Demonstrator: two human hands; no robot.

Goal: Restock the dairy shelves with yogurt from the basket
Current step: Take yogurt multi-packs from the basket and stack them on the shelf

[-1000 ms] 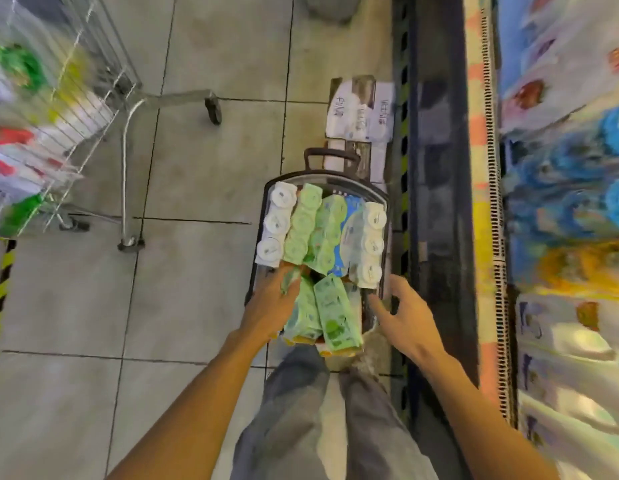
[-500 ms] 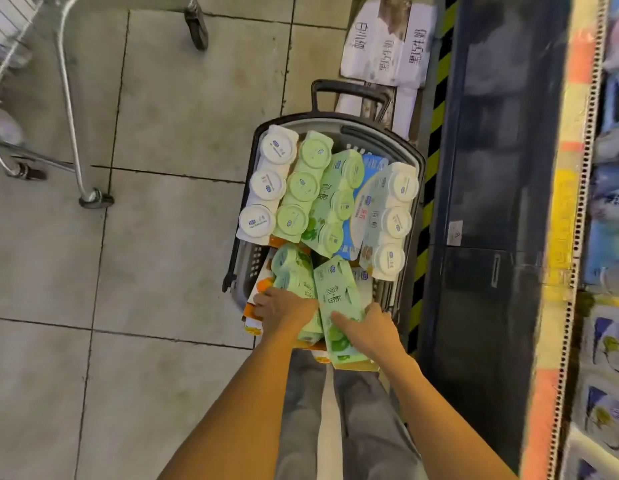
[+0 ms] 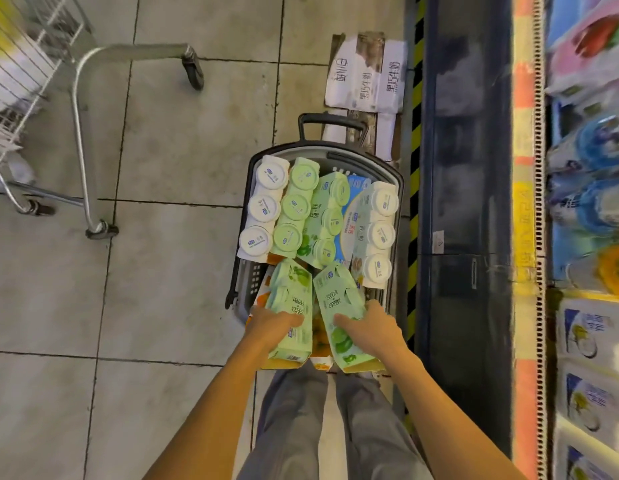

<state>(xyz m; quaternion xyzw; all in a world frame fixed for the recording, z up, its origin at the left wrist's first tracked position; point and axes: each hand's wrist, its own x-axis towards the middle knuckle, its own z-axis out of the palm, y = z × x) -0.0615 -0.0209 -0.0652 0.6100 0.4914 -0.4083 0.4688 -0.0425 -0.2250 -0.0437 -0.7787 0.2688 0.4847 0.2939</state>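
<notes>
Both forearms were bare up to the frame's lower edge, with no sleeve, watch or band showing on either. The left hand and right hand wore no gloves and no rings (as far as the blur allowed). The legs were in loose grey trousers, faded and creased, a paler strip running between the two legs.

Green yogurt packs in basket

A supermarket aisle (trolley, stocked dairy shelves)
</notes>
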